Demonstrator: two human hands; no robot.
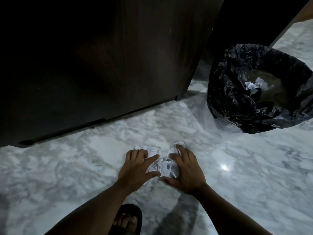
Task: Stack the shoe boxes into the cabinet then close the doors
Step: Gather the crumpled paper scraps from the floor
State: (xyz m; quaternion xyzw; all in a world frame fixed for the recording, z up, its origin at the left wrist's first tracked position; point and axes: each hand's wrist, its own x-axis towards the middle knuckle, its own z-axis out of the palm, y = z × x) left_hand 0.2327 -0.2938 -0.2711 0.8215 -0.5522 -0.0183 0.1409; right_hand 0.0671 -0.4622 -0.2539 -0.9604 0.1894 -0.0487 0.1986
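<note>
No shoe box is in view. A dark wooden cabinet [101,56] fills the upper left, with its front panel shut and its lower edge just above the floor. On the marble floor in front of it lies a heap of crumpled white printed paper [162,165]. My left hand [137,168] curls round the heap's left side, its index finger lying across the top. My right hand [186,168] cups the right side, fingers bent over the paper and thumb underneath.
A round bin lined with a black plastic bag [237,102] stands on the floor to the right, with a crumpled paper ball [253,85] inside. A slanted wooden edge [291,21] crosses the top right. My sandalled foot [127,219] is at the bottom.
</note>
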